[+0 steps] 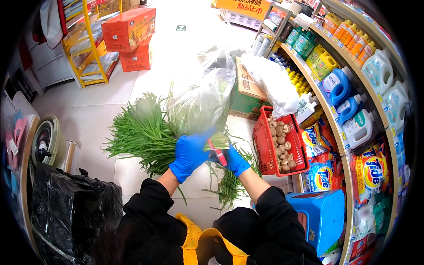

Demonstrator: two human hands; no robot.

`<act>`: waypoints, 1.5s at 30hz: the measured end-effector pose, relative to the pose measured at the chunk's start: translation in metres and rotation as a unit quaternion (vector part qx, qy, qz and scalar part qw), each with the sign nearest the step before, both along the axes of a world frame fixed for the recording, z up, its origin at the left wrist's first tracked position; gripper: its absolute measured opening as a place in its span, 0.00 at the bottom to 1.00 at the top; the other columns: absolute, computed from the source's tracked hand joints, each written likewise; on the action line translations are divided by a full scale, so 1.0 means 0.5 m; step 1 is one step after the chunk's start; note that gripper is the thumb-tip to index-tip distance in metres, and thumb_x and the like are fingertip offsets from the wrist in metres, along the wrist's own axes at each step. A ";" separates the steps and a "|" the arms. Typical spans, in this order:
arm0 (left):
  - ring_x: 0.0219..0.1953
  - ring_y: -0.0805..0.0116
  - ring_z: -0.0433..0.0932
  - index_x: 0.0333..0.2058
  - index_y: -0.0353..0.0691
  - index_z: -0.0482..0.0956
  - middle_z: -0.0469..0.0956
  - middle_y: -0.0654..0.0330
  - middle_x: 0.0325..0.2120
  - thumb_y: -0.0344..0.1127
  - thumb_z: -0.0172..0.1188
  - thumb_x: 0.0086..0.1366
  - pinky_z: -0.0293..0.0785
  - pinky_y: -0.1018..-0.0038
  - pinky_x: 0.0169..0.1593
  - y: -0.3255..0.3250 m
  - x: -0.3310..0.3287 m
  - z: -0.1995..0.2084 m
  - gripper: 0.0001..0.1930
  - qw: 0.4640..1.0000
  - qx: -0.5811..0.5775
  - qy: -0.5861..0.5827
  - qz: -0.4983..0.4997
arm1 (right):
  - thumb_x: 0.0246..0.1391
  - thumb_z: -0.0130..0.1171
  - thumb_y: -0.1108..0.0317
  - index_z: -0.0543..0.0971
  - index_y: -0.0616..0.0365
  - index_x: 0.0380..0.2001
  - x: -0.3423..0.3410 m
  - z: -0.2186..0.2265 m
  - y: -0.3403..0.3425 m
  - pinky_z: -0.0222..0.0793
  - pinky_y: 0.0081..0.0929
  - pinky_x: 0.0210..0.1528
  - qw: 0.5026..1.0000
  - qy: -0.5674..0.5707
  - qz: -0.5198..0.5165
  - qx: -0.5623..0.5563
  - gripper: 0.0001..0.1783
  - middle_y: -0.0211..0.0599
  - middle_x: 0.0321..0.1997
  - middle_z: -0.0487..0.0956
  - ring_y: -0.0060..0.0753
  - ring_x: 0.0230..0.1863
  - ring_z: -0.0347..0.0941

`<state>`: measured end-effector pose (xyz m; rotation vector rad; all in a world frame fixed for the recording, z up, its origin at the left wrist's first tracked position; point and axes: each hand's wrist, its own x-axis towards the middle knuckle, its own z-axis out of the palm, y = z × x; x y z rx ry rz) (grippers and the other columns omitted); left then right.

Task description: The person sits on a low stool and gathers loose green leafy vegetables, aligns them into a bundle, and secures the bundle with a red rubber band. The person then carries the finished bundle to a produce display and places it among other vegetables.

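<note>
A bunch of garlic chives (pixel 145 134) spreads its long green leaves to the left, its pale stem ends pointing right. My left hand (pixel 190 152), in a blue glove, is closed around the stems; its upper fingers are slightly blurred. A red strip of tape (pixel 217 153) crosses the stems and hangs down at the right. Next to it, my blue-gloved right hand (pixel 236 161) has its fingers closed at the strip's lower end, partly hidden. Loose green leaves (pixel 229 187) lie on the floor beneath my right hand. Just beyond stands a clear plastic bag (pixel 201 99) of greens.
A red basket (pixel 260 154) of mushrooms (pixel 280 145) sits at the right, before shelves of detergent (pixel 353 128). Nearer is a blue plastic stool (pixel 324 216). A black plastic bag (pixel 75 207) covers something at left. Cardboard boxes (pixel 249 90) and orange cartons (pixel 130 33) stand farther off.
</note>
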<state>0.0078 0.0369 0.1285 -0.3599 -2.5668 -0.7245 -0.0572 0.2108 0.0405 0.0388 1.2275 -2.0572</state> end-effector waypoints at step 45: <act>0.23 0.53 0.75 0.42 0.48 0.73 0.76 0.54 0.23 0.39 0.62 0.43 0.70 0.68 0.26 -0.049 -0.033 -0.090 0.23 0.983 0.118 -0.051 0.132 | 0.45 0.53 0.70 0.60 0.58 0.53 0.205 0.150 -0.080 0.65 0.39 0.30 0.649 0.655 0.009 0.388 0.29 0.48 0.29 0.73 0.51 0.28 0.69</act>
